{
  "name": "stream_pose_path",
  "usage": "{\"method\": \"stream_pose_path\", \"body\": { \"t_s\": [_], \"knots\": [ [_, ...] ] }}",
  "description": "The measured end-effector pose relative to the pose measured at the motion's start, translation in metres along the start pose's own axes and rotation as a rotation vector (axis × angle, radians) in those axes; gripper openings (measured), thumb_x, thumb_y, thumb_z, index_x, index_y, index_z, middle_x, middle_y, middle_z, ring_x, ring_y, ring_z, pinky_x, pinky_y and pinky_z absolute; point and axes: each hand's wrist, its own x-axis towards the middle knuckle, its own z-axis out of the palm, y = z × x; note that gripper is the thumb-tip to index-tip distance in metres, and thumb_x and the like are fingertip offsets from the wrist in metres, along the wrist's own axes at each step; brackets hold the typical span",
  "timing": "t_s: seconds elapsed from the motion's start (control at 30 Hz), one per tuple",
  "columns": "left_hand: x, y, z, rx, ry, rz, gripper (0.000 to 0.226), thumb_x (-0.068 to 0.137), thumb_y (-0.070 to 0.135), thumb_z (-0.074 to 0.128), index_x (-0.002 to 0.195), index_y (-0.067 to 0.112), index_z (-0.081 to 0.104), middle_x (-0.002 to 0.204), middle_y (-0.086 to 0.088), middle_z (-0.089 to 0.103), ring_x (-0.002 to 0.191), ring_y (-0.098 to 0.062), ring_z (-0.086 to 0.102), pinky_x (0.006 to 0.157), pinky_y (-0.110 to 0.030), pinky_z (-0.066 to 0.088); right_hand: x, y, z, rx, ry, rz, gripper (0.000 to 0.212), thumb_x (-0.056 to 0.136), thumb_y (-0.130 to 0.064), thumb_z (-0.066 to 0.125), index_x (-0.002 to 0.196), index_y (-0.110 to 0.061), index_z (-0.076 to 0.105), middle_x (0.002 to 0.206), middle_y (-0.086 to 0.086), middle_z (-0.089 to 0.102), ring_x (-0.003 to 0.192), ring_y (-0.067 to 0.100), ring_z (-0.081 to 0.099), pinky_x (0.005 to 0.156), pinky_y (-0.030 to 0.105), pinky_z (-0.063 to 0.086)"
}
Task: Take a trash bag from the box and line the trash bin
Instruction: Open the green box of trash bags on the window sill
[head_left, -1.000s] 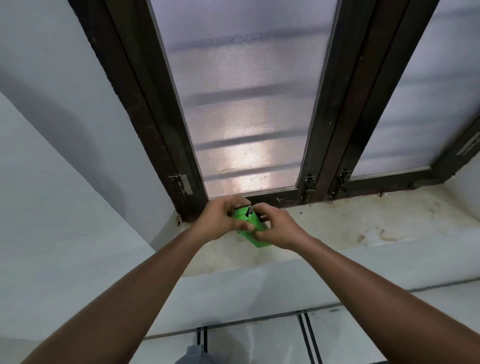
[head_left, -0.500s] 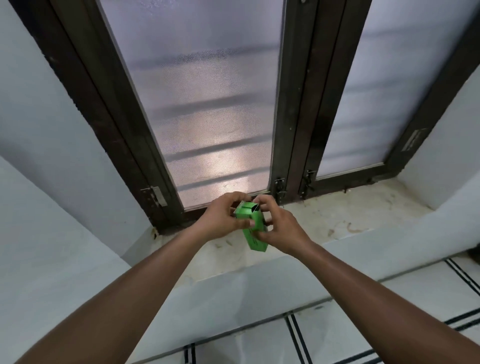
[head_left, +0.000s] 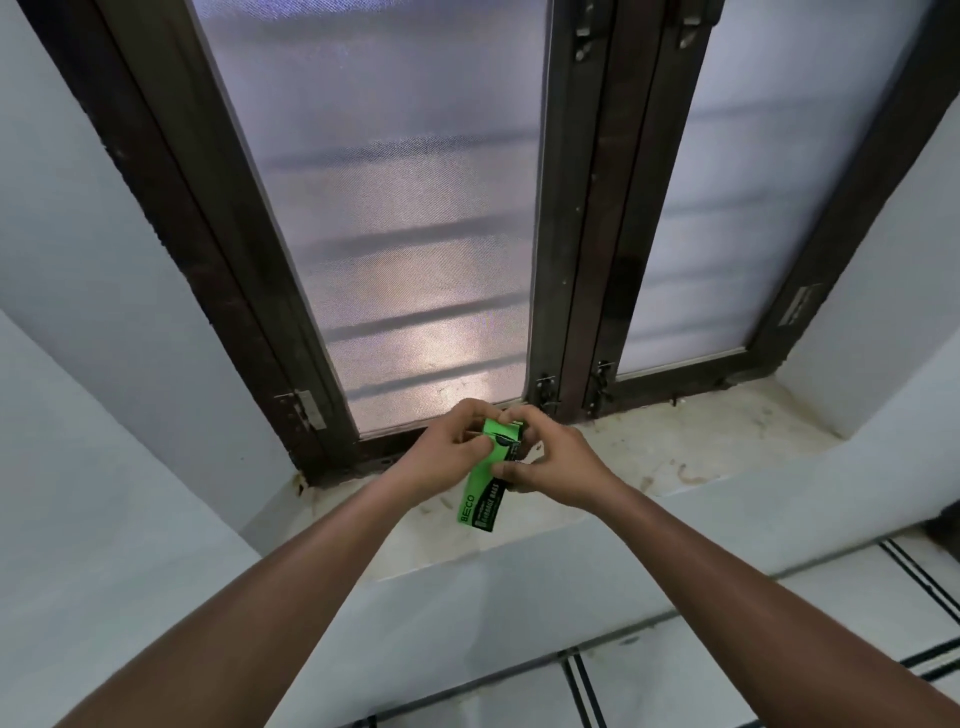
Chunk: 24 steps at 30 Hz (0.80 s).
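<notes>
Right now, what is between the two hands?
The green box of trash bags sits between the left hand and right hand; both grip it, seen in the head view.

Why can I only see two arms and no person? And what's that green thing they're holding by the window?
The camera sits on the person's head and looks forward and down, so you see what they see: their own two arms reaching out, with no robot anywhere. The left hand and the right hand both hold a small green box between them, fingers curled around its upper end. The printing on it reads BECO and seems to say garbage bags. The box hangs in the air above a pale, stained window sill. Behind it is a window with frosted glass and a dark frame. At the bottom is a white tiled floor with dark lines. No bag is out yet, and no trash bin shows.
</notes>
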Motion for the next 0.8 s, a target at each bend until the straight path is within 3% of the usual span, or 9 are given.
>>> {"method": "stream_pose_path", "body": {
  "t_s": [0.17,0.23,0.33,0.47,0.63,0.73,0.8],
  "knots": [
    [0.000,0.003,-0.002,-0.004,-0.041,-0.010,0.056,0.077,0.006,0.057,0.127,0.031,0.052,0.125,-0.004,0.071,0.113,-0.031,0.069,0.096,-0.050,0.058,0.007,-0.001,-0.009,0.004,-0.046,0.004,0.063,0.076,-0.024,0.090,0.127,-0.046,0.061,0.094,0.009,0.064,0.078,0.016,0.078,0.066,0.031,0.065],
    [0.001,0.003,-0.003,-0.031,-0.032,-0.016,0.054,0.077,0.006,0.055,0.125,0.031,0.051,0.125,-0.002,0.073,0.113,-0.035,0.069,0.098,-0.055,0.057,0.009,-0.002,-0.011,0.041,-0.023,0.014,0.063,0.072,-0.024,0.094,0.125,-0.043,0.065,0.092,0.009,0.064,0.079,0.017,0.078,0.067,0.035,0.066],
    [0.003,0.004,-0.006,-0.040,-0.025,-0.001,0.049,0.080,0.006,0.055,0.121,0.033,0.052,0.124,-0.004,0.072,0.105,-0.034,0.069,0.096,-0.059,0.056,0.011,-0.005,-0.011,0.048,0.047,0.024,0.061,0.065,-0.028,0.098,0.113,-0.035,0.061,0.091,0.012,0.069,0.077,0.020,0.078,0.062,0.033,0.065],
    [0.003,0.006,-0.010,-0.051,-0.020,0.034,0.047,0.083,0.006,0.057,0.118,0.036,0.056,0.119,-0.010,0.070,0.098,-0.026,0.067,0.096,-0.061,0.053,0.015,-0.005,-0.012,0.098,0.103,0.038,0.043,0.072,-0.028,0.094,0.084,-0.017,0.054,0.083,0.000,0.075,0.075,0.021,0.079,0.061,0.036,0.064],
    [0.002,0.012,-0.013,0.026,-0.054,0.068,0.051,0.086,0.002,0.056,0.119,0.040,0.062,0.117,-0.019,0.066,0.107,-0.042,0.067,0.096,-0.065,0.052,0.016,-0.007,-0.014,-0.042,0.075,-0.031,0.037,0.071,-0.029,0.094,0.075,-0.018,0.060,0.120,-0.009,0.061,0.093,0.010,0.074,0.075,0.022,0.060],
    [0.003,0.020,-0.016,0.117,-0.085,0.077,0.049,0.086,0.002,0.057,0.118,0.038,0.065,0.113,-0.020,0.068,0.099,-0.046,0.067,0.089,-0.064,0.056,0.016,-0.004,-0.016,0.014,0.015,-0.029,0.045,0.068,-0.025,0.095,0.079,-0.019,0.052,0.102,-0.009,0.077,0.088,0.011,0.077,0.073,0.030,0.062],
    [0.004,0.028,-0.020,0.206,-0.104,0.093,0.041,0.082,0.010,0.062,0.111,0.040,0.064,0.107,-0.020,0.069,0.085,-0.039,0.067,0.079,-0.059,0.059,0.016,-0.003,-0.016,0.036,0.012,-0.034,0.047,0.066,-0.029,0.095,0.078,-0.020,0.051,0.088,-0.011,0.077,0.080,0.009,0.075,0.068,0.031,0.061]
  ]
}}
